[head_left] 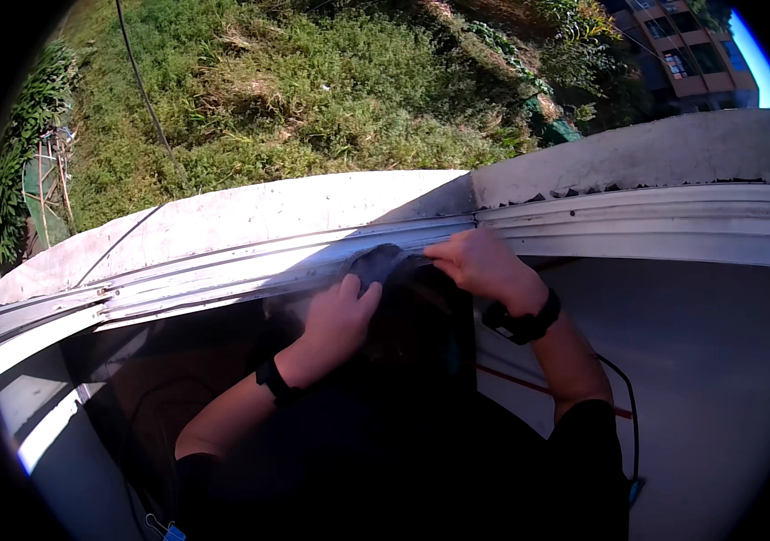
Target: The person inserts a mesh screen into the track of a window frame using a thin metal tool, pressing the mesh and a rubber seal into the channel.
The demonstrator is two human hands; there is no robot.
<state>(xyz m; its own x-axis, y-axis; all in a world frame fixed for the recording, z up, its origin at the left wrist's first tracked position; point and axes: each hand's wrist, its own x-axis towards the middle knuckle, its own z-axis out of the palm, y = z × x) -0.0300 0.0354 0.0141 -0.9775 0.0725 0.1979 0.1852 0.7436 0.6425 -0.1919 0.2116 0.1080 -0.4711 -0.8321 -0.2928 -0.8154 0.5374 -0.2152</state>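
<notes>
Cloth (377, 262) juts forward from left hand (335, 325), beside right hand (484, 266)

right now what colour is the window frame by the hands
The window frame is white with some dark marks, best seen in the head view.

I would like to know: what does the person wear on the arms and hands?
The left hand and right hand have no gloves. A slim black band circles the left wrist; a wider, black watch-like band circles the right. The sleeves are black and short.
</notes>
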